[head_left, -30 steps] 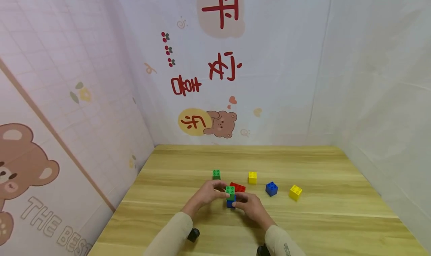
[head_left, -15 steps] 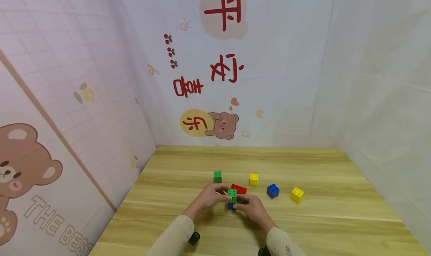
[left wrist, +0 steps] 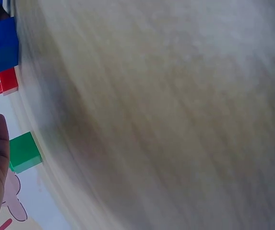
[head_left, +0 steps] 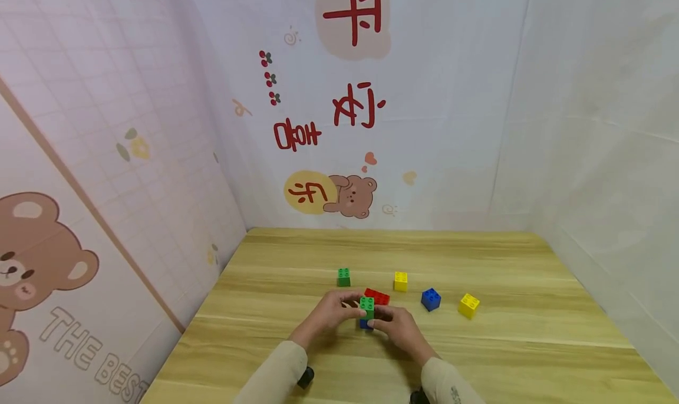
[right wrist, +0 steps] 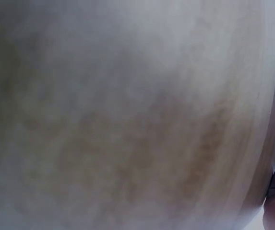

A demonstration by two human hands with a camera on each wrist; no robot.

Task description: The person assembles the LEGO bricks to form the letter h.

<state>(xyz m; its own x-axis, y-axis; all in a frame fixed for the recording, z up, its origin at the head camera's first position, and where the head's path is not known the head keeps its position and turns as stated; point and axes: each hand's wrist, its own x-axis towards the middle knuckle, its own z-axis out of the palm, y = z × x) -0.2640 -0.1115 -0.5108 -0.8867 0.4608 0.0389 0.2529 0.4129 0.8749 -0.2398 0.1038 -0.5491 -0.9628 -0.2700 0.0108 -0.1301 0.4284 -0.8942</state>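
A: State the location and orientation of the assembly.
B: The green block (head_left: pixel 367 303) sits directly above the blue block (head_left: pixel 365 325), over the near middle of the desk (head_left: pixel 504 363). The pair's long axis is vertical. The green block's studs point up. Whether the blue block's base touches the desk cannot be told.
A: Report the hands.
B: The left hand (head_left: pixel 330 311) is partly closed, pinching the green block from the left, thumb at the near side. Two of its fingers show extended in the left wrist view. The right hand (head_left: pixel 400 327) is partly closed, gripping the blue block from the right, thumb tip on its near face.
A: List adjacent parts.
B: The red block (head_left: pixel 378 296) lies just behind the pair, partly hidden; its long axis runs from far left to near right. The loose green block (head_left: pixel 343 278) stands farther back, to the left. To the right, in order: the far yellow block (head_left: pixel 400 282), the loose blue block (head_left: pixel 431 299) and the near yellow block (head_left: pixel 469 305). All five have studs up; the last two are turned, corners toward the near edge.
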